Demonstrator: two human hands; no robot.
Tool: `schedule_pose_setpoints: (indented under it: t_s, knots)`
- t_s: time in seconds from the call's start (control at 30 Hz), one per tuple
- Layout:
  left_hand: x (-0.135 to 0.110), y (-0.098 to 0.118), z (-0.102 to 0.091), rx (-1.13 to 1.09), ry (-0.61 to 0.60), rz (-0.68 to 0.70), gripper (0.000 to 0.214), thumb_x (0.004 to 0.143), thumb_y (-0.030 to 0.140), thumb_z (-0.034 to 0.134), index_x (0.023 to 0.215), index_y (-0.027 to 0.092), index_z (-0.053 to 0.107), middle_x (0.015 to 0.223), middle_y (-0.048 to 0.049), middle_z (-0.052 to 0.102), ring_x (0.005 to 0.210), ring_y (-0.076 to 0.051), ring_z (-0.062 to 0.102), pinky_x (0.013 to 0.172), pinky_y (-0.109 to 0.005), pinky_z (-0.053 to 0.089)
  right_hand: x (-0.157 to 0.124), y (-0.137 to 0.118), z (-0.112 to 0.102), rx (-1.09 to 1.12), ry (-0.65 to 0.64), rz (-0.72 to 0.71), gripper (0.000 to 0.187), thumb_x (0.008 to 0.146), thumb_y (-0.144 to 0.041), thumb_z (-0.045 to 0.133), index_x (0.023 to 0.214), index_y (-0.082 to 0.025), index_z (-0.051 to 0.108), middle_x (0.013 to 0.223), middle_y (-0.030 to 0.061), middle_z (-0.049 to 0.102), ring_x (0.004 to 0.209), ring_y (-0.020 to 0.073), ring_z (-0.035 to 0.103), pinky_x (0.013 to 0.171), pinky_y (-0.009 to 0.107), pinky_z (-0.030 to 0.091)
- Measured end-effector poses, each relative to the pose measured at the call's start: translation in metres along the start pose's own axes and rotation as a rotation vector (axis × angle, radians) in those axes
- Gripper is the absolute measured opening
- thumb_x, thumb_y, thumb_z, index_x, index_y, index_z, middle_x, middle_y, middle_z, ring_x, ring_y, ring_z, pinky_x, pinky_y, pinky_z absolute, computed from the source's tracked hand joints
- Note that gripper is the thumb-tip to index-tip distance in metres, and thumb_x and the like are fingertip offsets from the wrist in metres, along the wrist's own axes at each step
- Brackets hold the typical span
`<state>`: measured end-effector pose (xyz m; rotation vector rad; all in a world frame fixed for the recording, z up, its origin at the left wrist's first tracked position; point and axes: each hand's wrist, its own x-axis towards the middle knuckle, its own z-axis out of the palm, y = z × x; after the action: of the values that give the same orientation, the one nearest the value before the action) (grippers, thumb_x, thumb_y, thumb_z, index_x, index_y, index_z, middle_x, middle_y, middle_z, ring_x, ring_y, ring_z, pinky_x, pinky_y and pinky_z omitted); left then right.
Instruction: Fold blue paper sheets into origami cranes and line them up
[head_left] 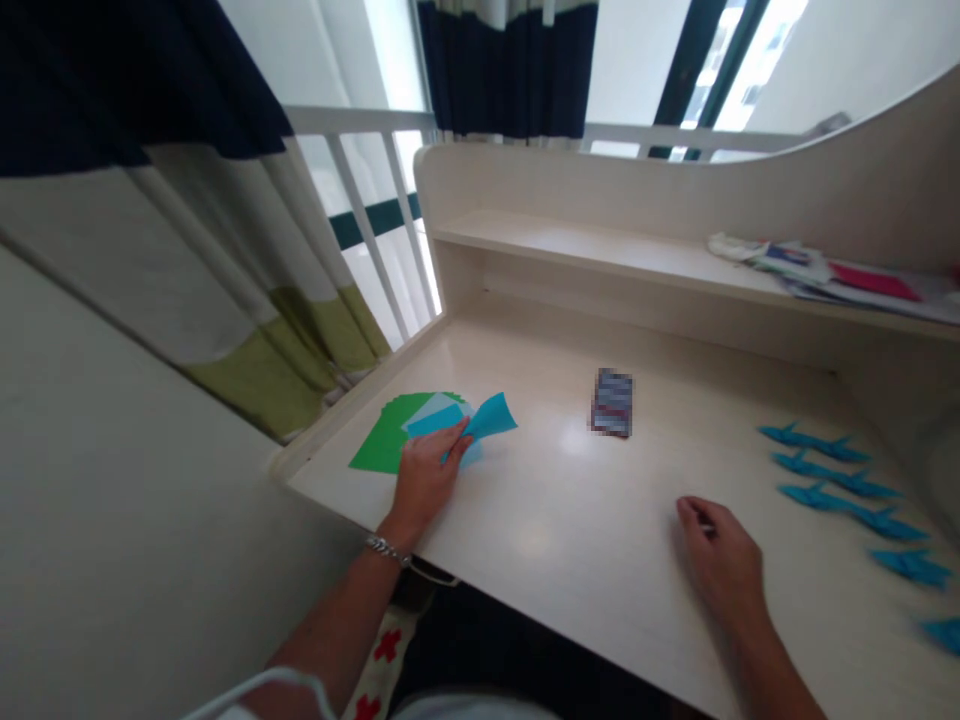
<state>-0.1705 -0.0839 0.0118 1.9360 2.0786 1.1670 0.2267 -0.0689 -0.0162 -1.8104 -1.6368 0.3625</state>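
Observation:
At the left of the desk, my left hand (431, 470) pinches a sheet of blue paper (493, 416), its free end curling up to the right. Under that hand lie a green sheet (379, 440) with a scalloped edge and a pale sheet (435, 403) on top of it. My right hand (720, 550) is above the desk at the right, its fingers curled in; whether anything is inside them is hidden. Farther right, several folded blue paper figures (836, 475) with pointed ends lie in a column.
A small pixelated rectangular item (612, 403) lies mid-desk. Along the back runs a shelf (562, 245), with papers and a red item (874, 281) at its right. Curtains (247, 270) and a white railing (364, 200) border the left side.

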Motion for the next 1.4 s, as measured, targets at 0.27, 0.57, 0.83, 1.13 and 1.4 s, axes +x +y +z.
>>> schedule_pose_setpoints:
  t_s: [0.27,0.57,0.83,1.13,1.4]
  knots:
    - [-0.013,0.091,0.055,-0.364,-0.240,0.234,0.033,0.088,0.030,0.056,0.120,0.027,0.062,0.107,-0.0053,0.071,0.095,-0.022,0.066,0.086,-0.035,0.049,-0.015,-0.081,0.016,0.523,-0.249,-0.100,0.046,0.076,-0.050,0.063,0.109,-0.019,0.061,0.103,0.0083,0.066,0.090,0.0242,0.060,0.075,0.035,0.050]
    - [-0.012,0.122,0.090,-0.891,-0.432,-0.238,0.048,0.075,0.027,0.070,0.120,0.016,0.059,0.086,-0.0062,0.073,0.080,-0.020,0.069,0.074,-0.032,0.056,0.000,-0.048,0.032,0.805,-0.267,0.235,0.038,0.078,-0.053,0.056,0.084,-0.016,0.062,0.071,0.0022,0.064,0.060,0.0167,0.053,0.054,0.027,0.043]
    - [0.006,0.114,0.115,-0.743,-0.420,-0.207,0.041,0.072,0.022,0.067,0.112,0.018,0.061,0.078,-0.0034,0.069,0.070,-0.018,0.066,0.062,-0.027,0.054,0.027,-0.037,0.033,0.326,-0.168,0.094,0.029,0.073,-0.045,0.062,0.063,-0.018,0.060,0.057,-0.0013,0.057,0.056,0.0151,0.050,0.051,0.025,0.035]
    - [0.008,0.104,0.126,-0.382,-0.405,0.018,0.034,0.080,0.019,0.057,0.113,0.020,0.059,0.083,-0.0038,0.069,0.074,-0.018,0.065,0.070,-0.029,0.051,0.033,-0.034,0.046,0.033,-0.071,0.007,0.019,0.073,-0.034,0.064,0.088,-0.024,0.067,0.077,0.0012,0.067,0.070,0.0178,0.059,0.067,0.029,0.043]
    - [0.007,0.100,0.124,-0.239,-0.320,0.150,0.020,0.083,0.024,0.055,0.098,0.016,0.065,0.088,-0.0073,0.066,0.078,-0.020,0.062,0.074,-0.033,0.048,0.021,-0.032,0.038,0.059,-0.070,-0.137,0.025,0.084,-0.029,0.052,0.104,-0.021,0.066,0.099,0.0075,0.065,0.083,0.0196,0.060,0.078,0.034,0.047]
